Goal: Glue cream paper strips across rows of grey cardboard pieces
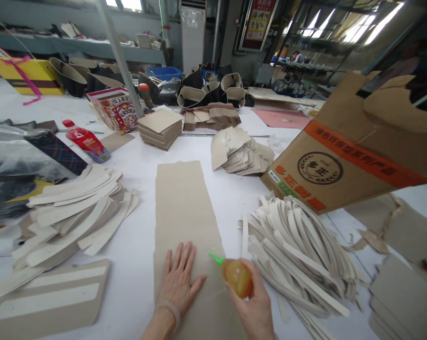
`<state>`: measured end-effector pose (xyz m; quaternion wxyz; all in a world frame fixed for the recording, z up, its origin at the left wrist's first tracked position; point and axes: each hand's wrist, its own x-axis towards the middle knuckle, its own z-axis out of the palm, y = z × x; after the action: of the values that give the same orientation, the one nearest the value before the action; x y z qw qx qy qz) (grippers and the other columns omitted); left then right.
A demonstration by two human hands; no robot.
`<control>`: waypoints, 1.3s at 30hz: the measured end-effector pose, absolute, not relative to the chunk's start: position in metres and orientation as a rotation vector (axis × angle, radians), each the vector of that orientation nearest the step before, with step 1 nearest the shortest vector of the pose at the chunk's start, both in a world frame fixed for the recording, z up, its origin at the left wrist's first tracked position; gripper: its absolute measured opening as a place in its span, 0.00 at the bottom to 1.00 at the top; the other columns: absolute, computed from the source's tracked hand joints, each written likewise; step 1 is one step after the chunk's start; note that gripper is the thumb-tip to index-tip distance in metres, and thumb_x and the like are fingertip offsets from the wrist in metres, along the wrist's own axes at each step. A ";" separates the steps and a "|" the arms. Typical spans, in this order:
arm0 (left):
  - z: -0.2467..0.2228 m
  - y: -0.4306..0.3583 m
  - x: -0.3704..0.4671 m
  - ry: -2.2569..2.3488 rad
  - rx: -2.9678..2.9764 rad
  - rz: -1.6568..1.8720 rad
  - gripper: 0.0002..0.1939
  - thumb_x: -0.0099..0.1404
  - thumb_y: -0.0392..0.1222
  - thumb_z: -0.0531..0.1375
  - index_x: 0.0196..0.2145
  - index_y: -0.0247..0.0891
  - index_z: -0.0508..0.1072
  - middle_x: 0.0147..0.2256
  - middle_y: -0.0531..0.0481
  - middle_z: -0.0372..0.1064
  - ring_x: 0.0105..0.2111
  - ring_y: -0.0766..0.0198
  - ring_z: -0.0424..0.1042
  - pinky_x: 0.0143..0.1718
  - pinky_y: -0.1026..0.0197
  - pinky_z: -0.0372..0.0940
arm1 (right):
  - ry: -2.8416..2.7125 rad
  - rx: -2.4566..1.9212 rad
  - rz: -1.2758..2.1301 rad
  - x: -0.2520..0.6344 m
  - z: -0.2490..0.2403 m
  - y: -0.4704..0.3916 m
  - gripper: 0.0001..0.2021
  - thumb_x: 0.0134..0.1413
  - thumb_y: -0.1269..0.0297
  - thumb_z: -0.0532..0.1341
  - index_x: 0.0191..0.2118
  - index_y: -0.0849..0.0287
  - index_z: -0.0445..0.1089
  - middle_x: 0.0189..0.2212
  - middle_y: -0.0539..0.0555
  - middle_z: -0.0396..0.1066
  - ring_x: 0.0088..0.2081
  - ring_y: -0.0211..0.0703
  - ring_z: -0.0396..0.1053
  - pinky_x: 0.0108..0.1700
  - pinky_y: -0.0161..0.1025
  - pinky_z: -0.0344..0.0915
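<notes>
My left hand [181,276] lies flat with fingers spread on a long grey-beige cardboard sheet [185,203]. My right hand [254,302] is wrapped round an amber squeeze glue bottle [237,277], tilted so that its green nozzle [216,258] points left and sits close to the sheet. Whether the nozzle tip touches the sheet I cannot tell. To the right of the bottle lies a heap of narrow pale strips [298,250]. Left of the sheet are a pile of curved cardboard pieces [75,212] and a card panel [57,297] with two white strips on it.
A large cardboard box [341,160] leans at the right. Behind the sheet stand stacks of cut card [160,127] and a fanned pile [243,153]. A red bottle [88,144] lies at the left. A metal pole [121,56] rises near a red patterned box [117,111].
</notes>
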<state>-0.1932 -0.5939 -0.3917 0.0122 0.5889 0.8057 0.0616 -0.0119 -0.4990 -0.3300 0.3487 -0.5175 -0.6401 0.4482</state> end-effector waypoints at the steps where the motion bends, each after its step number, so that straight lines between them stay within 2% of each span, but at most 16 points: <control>1: -0.391 -0.594 -0.194 2.509 1.833 0.195 0.35 0.61 0.61 0.43 0.62 0.45 0.41 0.63 0.53 0.41 0.62 0.53 0.38 0.60 0.44 0.30 | -1.531 -1.386 1.256 -0.016 -0.331 -0.497 0.28 0.38 0.59 0.67 0.49 0.58 0.62 0.45 0.57 0.69 0.45 0.51 0.68 0.46 0.45 0.67; 4: -0.388 -0.593 -0.199 2.486 1.830 0.209 0.34 0.61 0.60 0.44 0.61 0.46 0.41 0.62 0.54 0.44 0.62 0.54 0.42 0.60 0.45 0.32 | -1.186 -1.452 1.455 -0.030 -0.331 -0.484 0.31 0.40 0.57 0.66 0.51 0.58 0.57 0.41 0.56 0.71 0.39 0.50 0.71 0.41 0.44 0.70; 6: -0.385 -0.589 -0.208 2.473 1.829 0.222 0.33 0.62 0.60 0.44 0.61 0.46 0.43 0.61 0.54 0.47 0.61 0.56 0.45 0.60 0.46 0.35 | -1.146 -1.444 1.444 -0.037 -0.328 -0.474 0.31 0.39 0.58 0.66 0.51 0.58 0.57 0.39 0.56 0.72 0.38 0.49 0.72 0.40 0.44 0.70; 11: -0.381 -0.566 -0.236 2.536 1.811 0.238 0.34 0.62 0.60 0.44 0.61 0.43 0.43 0.62 0.51 0.45 0.61 0.54 0.43 0.60 0.45 0.35 | -1.538 -1.362 1.147 -0.054 -0.327 -0.455 0.28 0.38 0.62 0.66 0.48 0.58 0.62 0.44 0.56 0.68 0.43 0.49 0.68 0.46 0.46 0.66; 14: -0.384 -0.555 -0.246 2.509 1.861 0.219 0.34 0.61 0.60 0.45 0.61 0.47 0.43 0.62 0.52 0.45 0.61 0.52 0.42 0.59 0.43 0.35 | -1.779 -1.265 0.992 -0.063 -0.328 -0.450 0.25 0.40 0.62 0.64 0.49 0.57 0.63 0.45 0.56 0.66 0.47 0.50 0.65 0.50 0.49 0.62; 20: -0.393 -0.554 -0.249 2.486 1.890 0.197 0.33 0.61 0.60 0.44 0.61 0.52 0.41 0.63 0.53 0.42 0.62 0.51 0.41 0.59 0.40 0.33 | -1.926 -1.204 0.832 -0.063 -0.323 -0.449 0.23 0.43 0.64 0.62 0.49 0.55 0.63 0.44 0.55 0.67 0.47 0.53 0.65 0.51 0.49 0.62; 23: -0.393 -0.555 -0.248 2.484 1.893 0.200 0.33 0.61 0.60 0.44 0.61 0.51 0.41 0.63 0.53 0.42 0.62 0.51 0.40 0.58 0.40 0.32 | -1.877 -1.244 0.860 -0.062 -0.324 -0.453 0.24 0.41 0.63 0.64 0.48 0.55 0.64 0.45 0.55 0.67 0.46 0.53 0.66 0.50 0.50 0.63; 26: -0.392 -0.555 -0.248 2.486 1.896 0.210 0.33 0.61 0.60 0.44 0.61 0.52 0.41 0.63 0.53 0.42 0.62 0.51 0.41 0.58 0.41 0.33 | -1.699 -1.357 1.028 -0.071 -0.329 -0.455 0.25 0.37 0.61 0.66 0.47 0.56 0.65 0.44 0.55 0.69 0.45 0.54 0.67 0.48 0.49 0.65; 31: -0.390 -0.554 -0.256 2.451 1.904 0.222 0.32 0.62 0.59 0.44 0.61 0.52 0.41 0.62 0.55 0.44 0.61 0.53 0.44 0.58 0.43 0.36 | -1.244 -1.432 1.377 -0.090 -0.335 -0.440 0.31 0.40 0.56 0.65 0.52 0.58 0.57 0.43 0.55 0.70 0.42 0.49 0.70 0.44 0.44 0.68; 35: -0.391 -0.544 -0.274 2.491 1.865 0.256 0.32 0.62 0.58 0.44 0.61 0.48 0.41 0.62 0.54 0.44 0.61 0.56 0.44 0.60 0.46 0.36 | -1.344 -1.457 1.240 -0.096 -0.333 -0.423 0.32 0.37 0.56 0.67 0.51 0.58 0.59 0.47 0.56 0.67 0.44 0.49 0.68 0.46 0.42 0.66; 39: -0.395 -0.523 -0.291 2.544 1.809 0.265 0.33 0.62 0.59 0.43 0.61 0.47 0.40 0.63 0.55 0.40 0.62 0.53 0.40 0.60 0.43 0.34 | -1.598 -1.406 1.057 -0.106 -0.335 -0.412 0.28 0.40 0.57 0.65 0.50 0.57 0.61 0.48 0.55 0.65 0.48 0.50 0.65 0.51 0.45 0.62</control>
<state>-0.2906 -0.5230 -0.3947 0.0042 0.5773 0.8121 0.0847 -0.1056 -0.4116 -0.3352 0.3733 -0.5488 -0.6238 0.4126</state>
